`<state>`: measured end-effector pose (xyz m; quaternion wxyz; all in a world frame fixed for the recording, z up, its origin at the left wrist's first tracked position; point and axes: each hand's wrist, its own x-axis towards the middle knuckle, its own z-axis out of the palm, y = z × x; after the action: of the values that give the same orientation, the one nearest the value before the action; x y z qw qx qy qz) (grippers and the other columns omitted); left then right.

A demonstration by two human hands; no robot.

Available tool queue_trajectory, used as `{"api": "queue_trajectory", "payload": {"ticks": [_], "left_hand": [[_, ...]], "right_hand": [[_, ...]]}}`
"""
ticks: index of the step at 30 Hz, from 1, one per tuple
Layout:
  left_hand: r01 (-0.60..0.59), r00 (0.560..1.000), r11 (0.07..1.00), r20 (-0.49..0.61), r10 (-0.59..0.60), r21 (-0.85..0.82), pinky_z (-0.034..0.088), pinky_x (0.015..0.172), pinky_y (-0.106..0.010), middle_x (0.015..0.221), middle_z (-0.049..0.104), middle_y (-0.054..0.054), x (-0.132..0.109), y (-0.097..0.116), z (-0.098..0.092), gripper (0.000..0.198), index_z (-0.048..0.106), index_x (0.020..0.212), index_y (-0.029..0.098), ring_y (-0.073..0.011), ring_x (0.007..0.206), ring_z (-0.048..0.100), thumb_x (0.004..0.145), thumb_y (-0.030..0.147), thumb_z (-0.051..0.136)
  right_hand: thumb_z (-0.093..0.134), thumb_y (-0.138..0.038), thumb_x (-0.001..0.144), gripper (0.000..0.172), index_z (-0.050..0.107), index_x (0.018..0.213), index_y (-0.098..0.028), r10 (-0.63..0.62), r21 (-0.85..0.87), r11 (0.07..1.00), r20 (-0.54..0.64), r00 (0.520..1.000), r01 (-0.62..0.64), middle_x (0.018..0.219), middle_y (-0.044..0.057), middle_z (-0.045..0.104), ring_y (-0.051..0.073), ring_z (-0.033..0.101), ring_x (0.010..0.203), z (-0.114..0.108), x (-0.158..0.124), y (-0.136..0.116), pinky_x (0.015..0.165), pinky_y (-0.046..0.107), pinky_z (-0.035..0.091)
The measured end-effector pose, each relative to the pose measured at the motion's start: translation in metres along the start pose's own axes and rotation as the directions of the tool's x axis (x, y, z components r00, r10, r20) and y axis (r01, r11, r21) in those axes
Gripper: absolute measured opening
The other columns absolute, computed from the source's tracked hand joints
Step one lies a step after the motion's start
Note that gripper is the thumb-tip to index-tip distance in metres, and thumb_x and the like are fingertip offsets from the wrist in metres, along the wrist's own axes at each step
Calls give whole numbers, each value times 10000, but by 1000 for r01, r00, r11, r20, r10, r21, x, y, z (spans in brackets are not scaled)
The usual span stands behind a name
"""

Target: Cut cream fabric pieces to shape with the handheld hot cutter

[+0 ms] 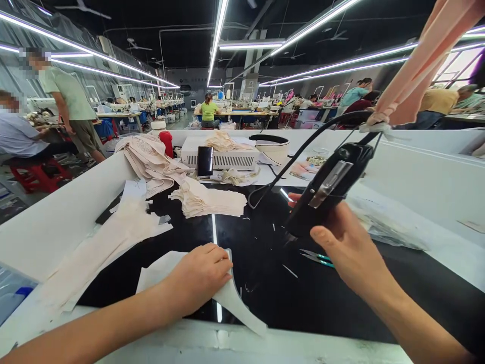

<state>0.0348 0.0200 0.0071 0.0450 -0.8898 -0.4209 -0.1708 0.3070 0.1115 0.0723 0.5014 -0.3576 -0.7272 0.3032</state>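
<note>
My left hand lies with curled fingers on a pale, curved piece of cloth, its fingertips at the edge of the piece. Part of the cloth is hidden beneath the hand and forearm. My right hand is wrapped round a black corded hand tool, which is tilted above the dark tabletop. A knotted pink cloth strip runs upward from the tool's top end. Below the tool, small snips with teal handles lie on the dark surface.
A stack of cream cloth pieces lies ahead, with more pieces and a draped pile at left. Behind stand a white vented box, a phone and a round container. A plastic bag lies right. White panels border the table.
</note>
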Motion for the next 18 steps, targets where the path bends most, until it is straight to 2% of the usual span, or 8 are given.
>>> {"api": "queue_trajectory", "payload": {"ticks": [3,5,10,14,18], "left_hand": [[50,999,996,3,-50,-73,560,845,-340,975,689,-44,6,-5,-1,126,640,953,190,-212,940,659,1057,189,570],[76,997,993,4,-76,-85,547,788,-327,935,674,-34,8,-5,1,159,626,905,197,-203,879,643,1056,203,578],[35,998,999,-54,-35,-5,508,727,-328,862,633,-34,0,1,12,231,584,806,209,-205,816,606,1030,169,622],[8,994,999,-111,-3,45,506,701,-331,835,616,-39,-10,8,22,280,575,787,215,-204,790,596,1055,135,550],[6,989,1000,-151,-2,25,507,659,-320,827,614,-37,-16,13,25,283,586,808,207,-187,739,585,1056,93,513]], "right_hand": [[776,-641,841,429,618,1140,-378,23,186,983,-119,993,-1,1248,31,703,289,731,1023,16,15,-9,874,447,622],[806,-621,822,406,621,1074,-360,23,254,967,-146,989,15,1118,7,699,240,713,873,25,21,-11,788,415,621],[849,-677,734,545,607,1047,-302,-15,368,929,-76,997,42,963,5,666,194,660,749,51,24,-21,686,365,615],[825,-644,785,556,565,1128,-292,-21,502,864,-31,999,34,888,-26,647,169,644,692,78,19,-28,619,337,608],[824,-617,802,532,515,1106,-308,-9,597,801,-35,999,29,810,-60,647,150,630,611,100,13,-27,545,303,577]]}}
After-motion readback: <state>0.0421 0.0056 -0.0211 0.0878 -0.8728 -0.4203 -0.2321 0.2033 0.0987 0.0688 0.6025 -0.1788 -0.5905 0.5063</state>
